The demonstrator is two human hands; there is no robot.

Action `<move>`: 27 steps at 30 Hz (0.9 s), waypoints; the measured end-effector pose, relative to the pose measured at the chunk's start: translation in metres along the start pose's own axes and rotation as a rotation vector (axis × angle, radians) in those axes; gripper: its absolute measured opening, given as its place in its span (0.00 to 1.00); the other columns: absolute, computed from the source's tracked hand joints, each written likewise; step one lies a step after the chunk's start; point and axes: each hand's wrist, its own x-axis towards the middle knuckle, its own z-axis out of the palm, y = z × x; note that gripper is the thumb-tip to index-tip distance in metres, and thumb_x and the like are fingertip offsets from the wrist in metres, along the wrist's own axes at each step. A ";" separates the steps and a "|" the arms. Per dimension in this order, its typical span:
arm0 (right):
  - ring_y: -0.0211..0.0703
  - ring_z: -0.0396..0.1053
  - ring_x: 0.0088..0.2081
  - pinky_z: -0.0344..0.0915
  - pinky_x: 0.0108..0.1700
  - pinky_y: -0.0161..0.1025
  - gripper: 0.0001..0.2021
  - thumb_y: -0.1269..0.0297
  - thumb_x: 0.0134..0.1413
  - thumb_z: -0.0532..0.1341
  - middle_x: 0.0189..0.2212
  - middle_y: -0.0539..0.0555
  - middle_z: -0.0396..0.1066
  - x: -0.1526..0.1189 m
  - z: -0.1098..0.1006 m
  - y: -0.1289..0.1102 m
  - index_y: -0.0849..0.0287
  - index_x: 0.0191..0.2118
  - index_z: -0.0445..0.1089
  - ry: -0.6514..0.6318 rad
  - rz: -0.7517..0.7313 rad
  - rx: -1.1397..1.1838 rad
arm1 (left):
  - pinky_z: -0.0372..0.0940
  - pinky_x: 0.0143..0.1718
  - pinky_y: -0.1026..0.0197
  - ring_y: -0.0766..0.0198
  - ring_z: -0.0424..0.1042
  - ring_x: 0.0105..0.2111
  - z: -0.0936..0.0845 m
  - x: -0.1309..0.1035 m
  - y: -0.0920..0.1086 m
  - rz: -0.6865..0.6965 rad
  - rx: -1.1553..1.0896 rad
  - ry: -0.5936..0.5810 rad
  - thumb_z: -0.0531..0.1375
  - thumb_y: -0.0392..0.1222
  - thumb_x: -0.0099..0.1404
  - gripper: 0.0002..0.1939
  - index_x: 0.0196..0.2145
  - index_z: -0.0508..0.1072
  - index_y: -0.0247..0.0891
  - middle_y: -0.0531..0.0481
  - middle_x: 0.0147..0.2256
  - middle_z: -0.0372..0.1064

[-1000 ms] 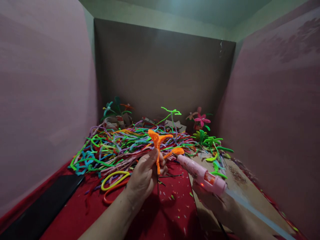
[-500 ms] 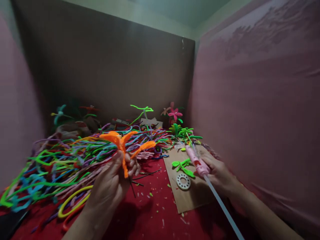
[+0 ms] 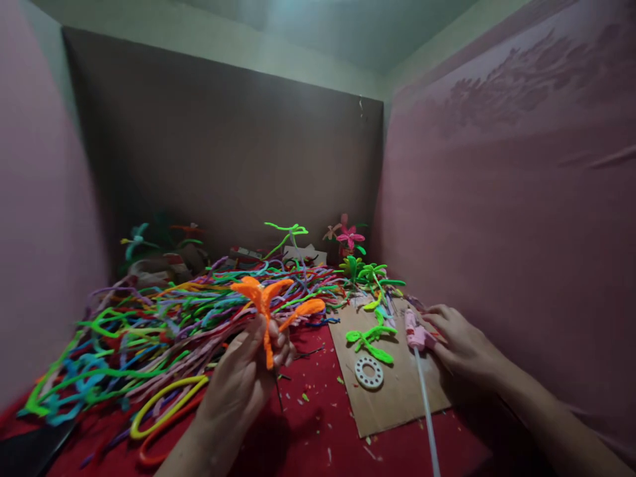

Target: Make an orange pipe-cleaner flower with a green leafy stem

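Observation:
In my left hand (image 3: 248, 361) is an orange pipe-cleaner flower (image 3: 265, 298) on a dark stem, its petals pointing up and to the right. My right hand (image 3: 464, 341) is closed on the handle of a pink glue gun (image 3: 414, 331), low over the right part of a cardboard sheet (image 3: 377, 414). A long pale glue stick (image 3: 426, 411) runs from the back of the gun toward me. Left of the gun, on the cardboard, lie a green leafy piece (image 3: 370, 343) and a white ring with holes (image 3: 368, 373).
Many coloured pipe cleaners (image 3: 173, 338) are heaped at the left and centre of the red cloth (image 3: 318, 411). Finished-looking flowers (image 3: 350, 236) stand at the back. A black object (image 3: 37, 447) lies front left. A pink sheet (image 3: 507, 218) hangs at the right.
The glue gun has moved right and lower beside the cardboard's right part, turned more upright in view. My left hand and the orange flower appear farther right; the whole view has shifted slightly.

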 end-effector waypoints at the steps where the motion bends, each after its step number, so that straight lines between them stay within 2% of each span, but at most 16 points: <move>1: 0.49 0.64 0.42 0.60 0.43 0.43 0.11 0.69 0.47 0.55 0.40 0.59 0.66 0.001 -0.001 -0.015 0.58 0.37 0.70 0.070 0.000 0.073 | 0.62 0.23 0.64 0.72 0.59 0.16 0.001 -0.001 0.000 -0.006 -0.014 -0.014 0.63 0.50 0.53 0.17 0.20 0.68 0.34 0.54 0.17 0.61; 2: 0.47 0.65 0.39 0.61 0.41 0.42 0.08 0.67 0.50 0.54 0.36 0.58 0.67 0.001 -0.001 -0.033 0.58 0.33 0.70 0.089 -0.009 0.189 | 0.62 0.22 0.64 0.72 0.58 0.16 0.001 -0.001 -0.001 -0.010 -0.028 -0.035 0.63 0.51 0.53 0.17 0.20 0.68 0.34 0.54 0.17 0.60; 3: 0.45 0.66 0.36 0.61 0.38 0.41 0.09 0.64 0.52 0.53 0.32 0.57 0.68 0.003 0.000 -0.053 0.58 0.31 0.70 0.041 -0.021 0.331 | 0.61 0.22 0.65 0.72 0.57 0.16 0.002 -0.002 -0.001 -0.012 -0.042 -0.053 0.62 0.51 0.54 0.17 0.21 0.68 0.34 0.54 0.18 0.59; 6: 0.38 0.63 0.24 0.59 0.27 0.35 0.11 0.58 0.51 0.55 0.21 0.50 0.66 0.011 0.007 -0.120 0.59 0.29 0.69 -0.267 0.079 0.836 | 0.60 0.22 0.65 0.72 0.57 0.16 0.004 -0.004 -0.001 -0.004 -0.085 -0.081 0.60 0.50 0.57 0.15 0.22 0.68 0.34 0.54 0.19 0.59; 7: 0.35 0.61 0.21 0.58 0.24 0.34 0.11 0.57 0.51 0.56 0.18 0.48 0.64 0.016 0.010 -0.140 0.60 0.27 0.68 -0.324 0.112 0.958 | 0.60 0.22 0.65 0.72 0.57 0.17 0.005 -0.005 -0.001 0.003 -0.095 -0.085 0.59 0.49 0.58 0.15 0.23 0.68 0.34 0.54 0.19 0.59; 9: 0.33 0.60 0.20 0.57 0.25 0.33 0.13 0.59 0.51 0.57 0.16 0.48 0.62 0.026 0.016 -0.173 0.61 0.21 0.65 -0.347 0.085 1.092 | 0.60 0.23 0.64 0.72 0.57 0.17 0.006 -0.007 -0.001 0.017 -0.109 -0.094 0.58 0.47 0.60 0.14 0.23 0.68 0.34 0.54 0.20 0.59; 11: 0.32 0.59 0.18 0.56 0.23 0.32 0.15 0.59 0.52 0.56 0.15 0.48 0.63 0.036 0.023 -0.193 0.61 0.19 0.65 -0.283 0.098 1.221 | 0.60 0.23 0.64 0.72 0.58 0.17 0.008 -0.009 -0.001 0.020 -0.110 -0.104 0.57 0.45 0.61 0.14 0.23 0.67 0.34 0.54 0.20 0.60; 14: 0.32 0.60 0.19 0.54 0.22 0.32 0.13 0.59 0.51 0.58 0.18 0.50 0.66 0.044 0.033 -0.203 0.63 0.23 0.70 -0.249 0.088 1.446 | 0.60 0.23 0.64 0.71 0.58 0.17 0.009 -0.010 -0.002 0.008 -0.109 -0.125 0.56 0.45 0.62 0.14 0.22 0.68 0.34 0.54 0.19 0.60; 17: 0.31 0.61 0.21 0.54 0.23 0.30 0.07 0.64 0.44 0.65 0.21 0.50 0.69 0.045 0.044 -0.205 0.63 0.29 0.73 -0.191 0.114 1.678 | 0.60 0.23 0.65 0.71 0.59 0.18 0.009 -0.010 -0.003 0.028 -0.120 -0.134 0.56 0.45 0.62 0.14 0.23 0.68 0.34 0.54 0.19 0.60; 19: 0.30 0.61 0.20 0.53 0.23 0.30 0.06 0.66 0.42 0.66 0.21 0.50 0.70 0.043 0.049 -0.206 0.63 0.29 0.74 -0.151 0.134 1.770 | 0.60 0.25 0.65 0.71 0.60 0.19 0.009 -0.010 -0.005 0.035 -0.123 -0.141 0.56 0.45 0.62 0.13 0.24 0.69 0.34 0.53 0.20 0.61; 24: 0.33 0.64 0.19 0.55 0.22 0.30 0.07 0.67 0.46 0.64 0.19 0.51 0.70 0.042 0.050 -0.211 0.64 0.23 0.72 -0.189 0.050 1.806 | 0.59 0.24 0.66 0.70 0.61 0.20 0.010 -0.013 -0.009 0.012 -0.099 -0.173 0.57 0.46 0.61 0.14 0.23 0.69 0.34 0.53 0.21 0.62; 27: 0.32 0.62 0.17 0.56 0.20 0.30 0.06 0.66 0.45 0.65 0.18 0.49 0.69 0.042 0.043 -0.212 0.63 0.23 0.71 -0.102 0.059 1.781 | 0.60 0.25 0.64 0.69 0.62 0.20 0.010 -0.013 -0.007 0.021 -0.039 -0.176 0.58 0.47 0.60 0.13 0.25 0.71 0.34 0.52 0.22 0.65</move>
